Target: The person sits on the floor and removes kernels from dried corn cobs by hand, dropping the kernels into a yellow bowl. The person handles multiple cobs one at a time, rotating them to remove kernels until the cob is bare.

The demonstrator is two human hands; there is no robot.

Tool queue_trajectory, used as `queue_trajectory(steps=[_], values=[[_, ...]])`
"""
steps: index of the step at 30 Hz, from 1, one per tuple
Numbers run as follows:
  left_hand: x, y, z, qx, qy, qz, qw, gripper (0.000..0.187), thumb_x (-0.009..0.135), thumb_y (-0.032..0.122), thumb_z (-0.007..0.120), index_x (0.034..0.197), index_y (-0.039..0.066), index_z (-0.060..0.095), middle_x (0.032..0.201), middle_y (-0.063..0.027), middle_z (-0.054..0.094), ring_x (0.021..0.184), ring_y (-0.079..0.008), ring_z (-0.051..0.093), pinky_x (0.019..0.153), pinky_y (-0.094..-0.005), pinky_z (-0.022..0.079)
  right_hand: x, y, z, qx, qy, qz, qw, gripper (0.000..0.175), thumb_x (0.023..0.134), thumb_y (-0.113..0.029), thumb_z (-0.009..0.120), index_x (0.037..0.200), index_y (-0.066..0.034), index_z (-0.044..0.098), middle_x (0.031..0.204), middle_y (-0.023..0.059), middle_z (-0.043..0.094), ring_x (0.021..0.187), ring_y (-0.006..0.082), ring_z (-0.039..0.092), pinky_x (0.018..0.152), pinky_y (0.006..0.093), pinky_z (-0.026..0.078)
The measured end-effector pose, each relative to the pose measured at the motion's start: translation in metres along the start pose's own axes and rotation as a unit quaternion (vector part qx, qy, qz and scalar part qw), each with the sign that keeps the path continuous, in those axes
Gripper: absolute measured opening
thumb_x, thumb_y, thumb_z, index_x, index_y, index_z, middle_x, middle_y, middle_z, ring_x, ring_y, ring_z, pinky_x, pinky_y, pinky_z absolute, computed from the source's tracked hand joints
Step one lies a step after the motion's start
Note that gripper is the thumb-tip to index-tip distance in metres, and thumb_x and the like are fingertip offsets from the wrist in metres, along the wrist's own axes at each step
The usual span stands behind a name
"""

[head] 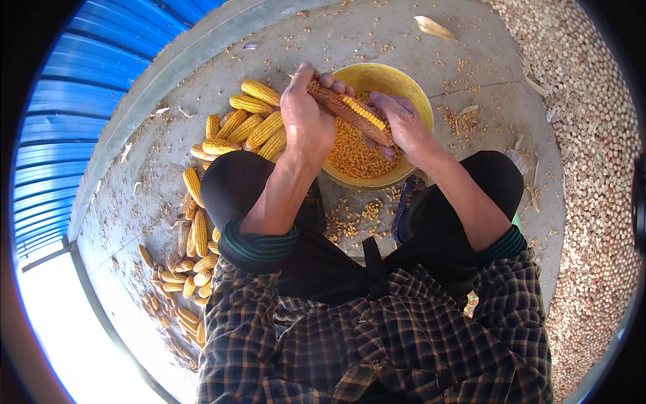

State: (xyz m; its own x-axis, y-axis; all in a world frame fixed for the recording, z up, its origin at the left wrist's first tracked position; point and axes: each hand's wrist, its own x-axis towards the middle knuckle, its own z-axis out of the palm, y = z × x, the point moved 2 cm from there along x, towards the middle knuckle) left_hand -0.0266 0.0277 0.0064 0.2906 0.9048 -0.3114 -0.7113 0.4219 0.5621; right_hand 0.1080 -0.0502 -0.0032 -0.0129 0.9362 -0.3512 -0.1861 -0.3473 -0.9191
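A mostly bare reddish-brown corn cob (pixel 348 108) is held slantwise over a yellow bucket (pixel 411 83). One line of yellow kernels still clings along its upper face. My left hand (pixel 310 113) grips the upper left end, thumb along the cob. Around the lower right end my right hand (pixel 401 121) is closed, its thumb beside the kernel row and some fingertips showing beneath. Loose corn kernels (pixel 361 159) lie inside the bucket, partly hidden by the cob and both hands.
Unshelled yellow corn ears (pixel 247 129) are heaped left of the bucket, trailing back past my left knee. Scattered kernels (pixel 361 217) lie on the concrete floor (pixel 484 55), with a dry husk (pixel 434 28). A large mass of bare cobs (pixel 593 151) runs along the right. Blue corrugated sheeting (pixel 65 116) stands left.
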Motion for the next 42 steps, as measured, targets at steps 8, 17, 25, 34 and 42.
queue_trajectory(steps=[8,17,25,34,42], values=[[0.001,-0.002,-0.001,0.018,0.020,0.004,1.000,0.022,0.098,0.023,0.047,0.085,0.005,0.046,0.072,-0.0062,0.049,0.069,-0.0219,0.052,0.069,-0.0410,0.048,0.001,-0.007,0.004,0.045,-0.035,-0.003,0.998,0.064,0.090,-0.063,0.049,0.092,-0.0013,0.064,0.067,0.0091,0.063,0.049,0.0139,0.058,0.039,0.0257,0.044],[-0.002,-0.017,-0.002,-0.017,0.025,-0.019,0.999,0.020,0.097,0.020,0.052,0.087,0.002,0.048,0.079,-0.0090,0.053,0.073,-0.0222,0.056,0.068,-0.0371,0.049,0.017,0.001,0.003,-0.247,0.138,-0.187,0.941,0.048,0.100,-0.039,0.040,0.080,0.0002,0.059,0.066,0.0084,0.060,0.052,0.0134,0.058,0.045,0.0288,0.045],[-0.014,-0.018,0.009,0.074,-0.071,0.037,0.994,0.019,0.096,0.020,0.053,0.087,0.004,0.047,0.079,-0.0086,0.053,0.074,-0.0207,0.056,0.070,-0.0342,0.049,0.025,0.012,-0.005,0.000,0.088,0.016,0.996,0.041,0.099,-0.040,0.044,0.090,-0.0024,0.058,0.066,0.0079,0.059,0.050,0.0158,0.059,0.034,0.0286,0.044],[-0.008,-0.013,0.001,0.139,-0.030,0.021,0.990,0.022,0.096,0.025,0.054,0.087,0.005,0.050,0.075,-0.0066,0.056,0.070,-0.0167,0.056,0.066,-0.0310,0.046,0.030,0.011,-0.009,-0.071,0.072,-0.025,0.995,0.065,0.091,-0.064,0.046,0.095,-0.0018,0.066,0.083,0.0089,0.064,0.080,0.0218,0.064,0.074,0.0355,0.050],[0.004,-0.020,-0.013,0.123,0.012,0.016,0.992,0.022,0.095,0.025,0.056,0.089,0.005,0.050,0.077,-0.0051,0.054,0.071,-0.0151,0.052,0.066,-0.0296,0.045,0.023,0.008,-0.005,-0.312,0.003,-0.052,0.949,0.052,0.096,-0.048,0.048,0.092,0.0005,0.066,0.080,0.0138,0.064,0.075,0.0190,0.060,0.071,0.0346,0.046]])
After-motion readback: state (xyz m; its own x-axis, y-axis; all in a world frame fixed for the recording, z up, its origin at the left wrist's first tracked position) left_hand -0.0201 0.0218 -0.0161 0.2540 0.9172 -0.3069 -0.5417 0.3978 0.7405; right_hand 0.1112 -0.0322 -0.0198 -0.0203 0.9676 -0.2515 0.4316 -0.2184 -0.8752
